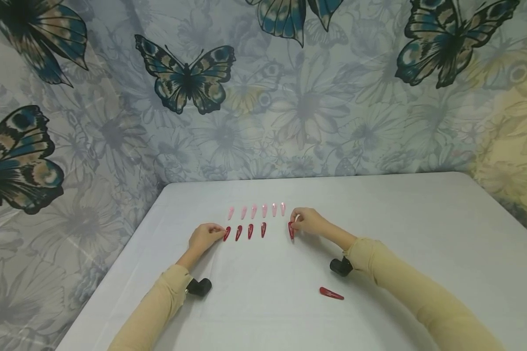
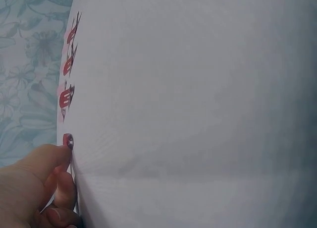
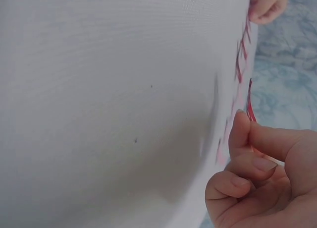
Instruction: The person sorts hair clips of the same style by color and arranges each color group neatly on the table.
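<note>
My left hand (image 1: 205, 237) pinches the leftmost red snap hair clip (image 1: 227, 234) of a short row; in the left wrist view that clip (image 2: 68, 140) shows at the fingertips. Beside it on the table stretch more red clips, such as this one (image 1: 250, 231). Off the row's right end, my right hand (image 1: 309, 221) holds another red hair clip (image 1: 291, 231) between thumb and forefinger. The right wrist view has this clip (image 3: 250, 106) sticking out beyond the fingertips, above the cloth. Behind the red row lies a row of several pink hair clips (image 1: 264, 210).
One more red hair clip (image 1: 331, 293) lies by itself nearer the front, below the right forearm. A white cloth covers the table (image 1: 263, 302). Butterfly-patterned fabric (image 1: 307, 107) hangs behind and to the left. Each wrist carries a small black camera (image 1: 341, 266).
</note>
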`<state>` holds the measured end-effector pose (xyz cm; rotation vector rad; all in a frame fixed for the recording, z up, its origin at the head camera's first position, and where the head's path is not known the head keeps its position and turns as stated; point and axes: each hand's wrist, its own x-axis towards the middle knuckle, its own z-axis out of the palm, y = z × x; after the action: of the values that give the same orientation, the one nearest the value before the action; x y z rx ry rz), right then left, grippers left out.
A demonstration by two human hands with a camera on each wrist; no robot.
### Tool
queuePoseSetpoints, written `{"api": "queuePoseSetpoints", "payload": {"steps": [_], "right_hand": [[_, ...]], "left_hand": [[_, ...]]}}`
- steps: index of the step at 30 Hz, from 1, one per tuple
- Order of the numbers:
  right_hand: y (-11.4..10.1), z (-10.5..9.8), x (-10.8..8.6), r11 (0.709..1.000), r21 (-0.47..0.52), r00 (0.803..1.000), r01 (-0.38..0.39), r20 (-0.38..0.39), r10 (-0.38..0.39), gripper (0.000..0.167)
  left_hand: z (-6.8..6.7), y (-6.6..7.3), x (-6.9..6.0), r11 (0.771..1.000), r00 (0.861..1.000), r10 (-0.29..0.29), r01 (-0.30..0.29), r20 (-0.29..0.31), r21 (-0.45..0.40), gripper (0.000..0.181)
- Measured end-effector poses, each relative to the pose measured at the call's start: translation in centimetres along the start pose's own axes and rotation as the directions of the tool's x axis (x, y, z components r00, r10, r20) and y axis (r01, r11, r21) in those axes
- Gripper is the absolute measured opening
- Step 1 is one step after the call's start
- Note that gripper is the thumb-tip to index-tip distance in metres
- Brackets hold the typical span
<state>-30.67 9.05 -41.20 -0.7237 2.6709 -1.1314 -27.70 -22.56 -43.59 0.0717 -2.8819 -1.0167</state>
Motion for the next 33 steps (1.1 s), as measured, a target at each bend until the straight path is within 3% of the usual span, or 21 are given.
{"api": "queuePoseSetpoints", "payload": {"steps": [16, 33], "right_hand": [[-0.3, 0.4, 2.4, 0.988, 0.029, 0.987, -0.151, -0.049, 0.152, 0.007], [-0.6, 2.3, 3.8, 0.983, 0.116, 0.989, -0.143, -0.015, 0.146, 0.008]], "left_hand": [[-0.2, 0.2, -0.2, 1.0, 1.0, 0.016, -0.016, -0.009, -0.015, 0.014], [-0.2, 0.3, -0.3, 1.0, 1.0, 0.018, -0.018, -0.012, -0.008, 0.015]]}}
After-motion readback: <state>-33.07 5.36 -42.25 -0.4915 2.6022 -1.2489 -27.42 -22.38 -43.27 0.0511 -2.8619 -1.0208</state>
